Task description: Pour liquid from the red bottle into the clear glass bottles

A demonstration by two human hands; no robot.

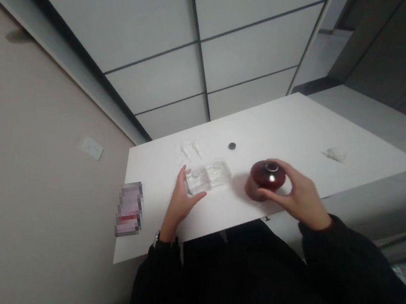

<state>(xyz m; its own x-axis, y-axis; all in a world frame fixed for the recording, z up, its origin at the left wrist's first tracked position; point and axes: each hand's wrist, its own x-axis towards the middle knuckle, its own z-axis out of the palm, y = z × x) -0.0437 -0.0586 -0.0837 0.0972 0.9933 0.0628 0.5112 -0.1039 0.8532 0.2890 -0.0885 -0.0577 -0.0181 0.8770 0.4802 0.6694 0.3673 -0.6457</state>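
Near the front edge of the desk (277, 122), the right hand (302, 198) grips a red bottle (262, 180). Left of it, the left hand (182, 202) clasps clear containers (209, 177) rowed left-to-right.

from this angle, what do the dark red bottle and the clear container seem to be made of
Dark red bottle: probably glass, maybe plastic, glossy; its shoulder throws a bright highlight. Clear container: smooth plastic or glass; the white tabletop seems to show through it. The blur keeps me from settling either.
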